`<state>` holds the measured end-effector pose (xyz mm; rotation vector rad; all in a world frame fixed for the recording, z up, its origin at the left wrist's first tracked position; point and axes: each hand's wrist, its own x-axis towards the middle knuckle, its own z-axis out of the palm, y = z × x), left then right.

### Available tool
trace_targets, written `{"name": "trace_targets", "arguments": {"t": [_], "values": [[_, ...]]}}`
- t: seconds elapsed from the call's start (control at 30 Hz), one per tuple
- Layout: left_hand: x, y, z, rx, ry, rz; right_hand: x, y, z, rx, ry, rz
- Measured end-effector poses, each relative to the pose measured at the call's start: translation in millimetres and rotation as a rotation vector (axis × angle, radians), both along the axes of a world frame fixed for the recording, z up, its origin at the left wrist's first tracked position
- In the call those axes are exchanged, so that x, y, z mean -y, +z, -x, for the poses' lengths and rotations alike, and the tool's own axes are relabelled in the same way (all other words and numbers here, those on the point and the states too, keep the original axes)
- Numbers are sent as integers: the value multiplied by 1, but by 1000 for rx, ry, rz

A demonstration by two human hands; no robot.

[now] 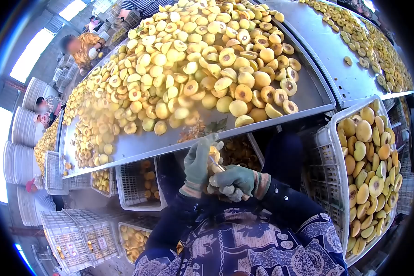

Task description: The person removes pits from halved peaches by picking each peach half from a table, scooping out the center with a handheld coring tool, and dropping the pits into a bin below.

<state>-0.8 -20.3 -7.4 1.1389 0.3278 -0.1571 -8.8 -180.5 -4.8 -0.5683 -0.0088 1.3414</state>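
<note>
Fruit (214,154) clamped in fingers of left hand (197,166) beside table (145,146), fingers of right hand (237,180) closed around tool (217,164), halves (227,57) on table, crate (334,152) right of it

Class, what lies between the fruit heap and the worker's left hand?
In the head view, small brown scraps and green leafy bits lie between the fruit heap and the left hand, then the table's metal edge.
</note>
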Motion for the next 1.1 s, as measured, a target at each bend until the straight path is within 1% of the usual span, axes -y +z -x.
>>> {"name": "trace_targets", "arguments": {"t": [0.1,0.13,0.17,0.2,0.23,0.27,0.3,0.33,0.37,0.4,0.43,0.47,0.5,0.57,0.6,0.63,0.67,0.73,0.77,0.83,0.93,1.0,1.03,1.07,1.1], "values": [[11,-7,4,108,103,19,-6,-26,10,-195,-29,-363],[6,-8,5,145,63,81,-12,-34,15,-258,-38,-488],[4,-6,4,152,118,88,-17,-39,19,-321,-45,-611],[2,-5,4,159,174,95,-20,-39,22,-295,-75,-647],[-1,-3,2,168,230,100,-19,-39,22,-281,-97,-587],[-16,-7,1,222,330,-32,-15,-38,21,-263,-118,-528],[-34,4,4,222,361,-138,-12,-37,18,-245,-141,-471],[-58,6,5,262,400,-195,-7,-35,15,-328,-143,-321],[-93,5,6,259,386,-358,-5,-41,12,-312,-162,-191],[-111,21,6,240,429,-449,-5,-50,8,-293,-180,-60],[-152,14,7,180,381,-559,-6,-56,4,-273,-197,69],[-206,-6,8,122,266,-767,-7,-49,2,-243,-229,131],[-224,1,6,-18,165,-1225,-12,-49,-1,-246,-263,178],[-258,-16,-2,56,133,-1634,-22,-48,-6,-246,-326,275],[-263,-23,-16,158,21,-1618,-27,-52,-8,-227,-297,277],[-248,-22,-33,165,-2,-1635,-31,-57,-8,-208,-270,282],[-233,-21,-51,172,-25,-1653,-33,-45,-6,-165,-259,304],[-191,-19,-85,122,-93,-1571,-39,-50,-1,-90,-251,344],[-189,-44,-104,-9,-37,-1579,-41,-50,1,-50,-265,385],[-176,-48,-122,27,-155,-1848,-41,-54,2,-28,-247,427],[-179,-44,-143,-171,-350,-1825,-41,-53,1,8,-223,457],[-196,-51,-133,-115,-174,-1367,-41,-41,0,23,-231,435],[-196,-45,-126,-83,-93,-1139,-43,-28,-2,24,-248,407],[-191,-42,-115,-95,49,-642,-46,-17,-3,23,-263,381],[-183,-22,-99,-65,-14,-404,-50,-13,-4,117,-299,391]]}}
